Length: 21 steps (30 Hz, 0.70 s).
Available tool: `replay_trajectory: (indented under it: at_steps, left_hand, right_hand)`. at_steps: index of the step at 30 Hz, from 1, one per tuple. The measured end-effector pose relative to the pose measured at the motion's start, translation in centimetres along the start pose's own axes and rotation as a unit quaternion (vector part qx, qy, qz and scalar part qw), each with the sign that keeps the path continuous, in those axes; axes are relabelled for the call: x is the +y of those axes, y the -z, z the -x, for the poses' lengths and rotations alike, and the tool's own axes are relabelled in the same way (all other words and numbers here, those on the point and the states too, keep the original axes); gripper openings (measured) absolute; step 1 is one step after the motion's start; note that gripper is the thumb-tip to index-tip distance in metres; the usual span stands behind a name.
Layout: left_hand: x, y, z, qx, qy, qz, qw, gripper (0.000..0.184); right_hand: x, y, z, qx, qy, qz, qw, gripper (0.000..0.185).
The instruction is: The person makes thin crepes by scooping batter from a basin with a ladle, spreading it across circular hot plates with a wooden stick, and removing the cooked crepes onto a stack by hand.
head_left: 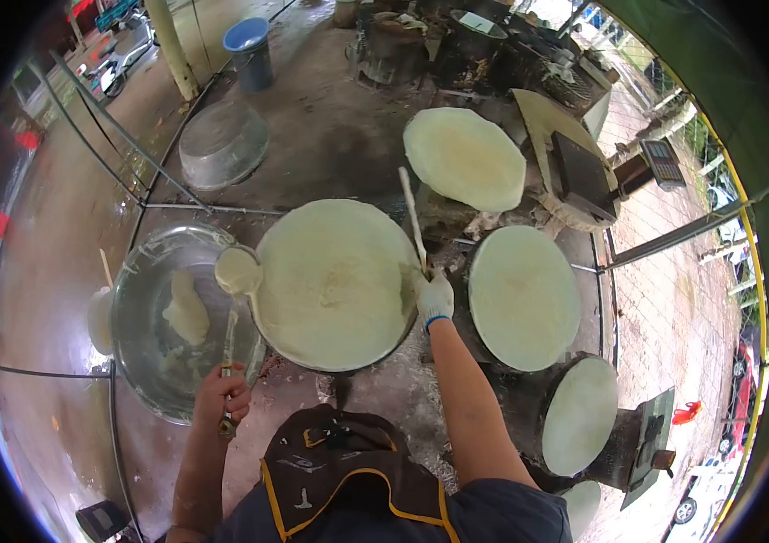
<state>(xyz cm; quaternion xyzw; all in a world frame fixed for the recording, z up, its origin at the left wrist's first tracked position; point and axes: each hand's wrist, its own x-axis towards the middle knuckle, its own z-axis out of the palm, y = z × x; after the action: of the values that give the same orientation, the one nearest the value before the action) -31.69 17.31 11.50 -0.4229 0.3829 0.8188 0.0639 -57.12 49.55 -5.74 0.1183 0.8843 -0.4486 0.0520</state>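
My left hand (pixel 223 396) is closed round the handle of a ladle (pixel 231 337). The ladle's round bowl looks coated or filled with pale batter and sits at the left edge of a large round griddle, above the rim of a metal basin (pixel 127 339). Inside the basin lies a lump of pale batter (pixel 187 309). A pale batter sheet (pixel 335 281) covers the griddle in front of me. My right hand (pixel 435 297), in a white glove, grips a batter-coated stick (pixel 412 210) at the griddle's right edge; the stick points away from me.
More round pale sheets lie to the right: one at the back (pixel 464 158), one beside my right hand (pixel 525 297), another nearer (pixel 580 416). An upturned metal basin (pixel 222 145) and a blue bucket (pixel 247 56) stand back left. A scale (pixel 583 176) stands back right. Thin metal bars cross the floor.
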Motion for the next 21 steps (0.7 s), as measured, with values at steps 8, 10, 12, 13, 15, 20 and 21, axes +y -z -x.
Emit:
replay_trajectory:
  at_steps: [8,10,12,13,15,20,21]
  left_hand:
    - [3.5,1.9,-0.8,0.016,-0.067,0.086,0.994,0.021]
    - [3.5,1.4,-0.1,0.016,-0.081,0.098,0.992,0.019]
    - [3.3,-0.1,0.6,0.006,-0.091,0.103,0.990,0.017]
    - [2.8,-0.4,0.5,-0.016,-0.093,0.119,0.988,0.016]
    - [1.5,0.6,0.0,-0.070,-0.073,0.139,0.985,0.015]
    - [-1.8,-4.0,-0.7,-0.051,-0.059,0.150,0.986,0.020]
    - [-2.5,-5.3,-1.1,-0.055,-0.052,0.139,0.987,0.021]
  right_hand:
    - [-7.7,0.9,3.7,0.010,0.029,-0.059,0.998,0.027]
    - [-8.3,1.2,4.7,0.007,0.009,-0.153,0.988,0.027]
    - [-8.3,2.4,5.1,0.006,-0.030,-0.222,0.975,0.033]
    - [-8.0,3.8,5.0,0.020,-0.025,-0.248,0.968,0.032]
    - [-5.7,8.5,4.6,0.074,-0.029,-0.293,0.953,0.030]
    - [6.9,23.8,3.6,0.248,-0.073,-0.351,0.900,0.032]
    - [9.9,26.1,2.9,0.275,-0.105,-0.325,0.899,0.034]
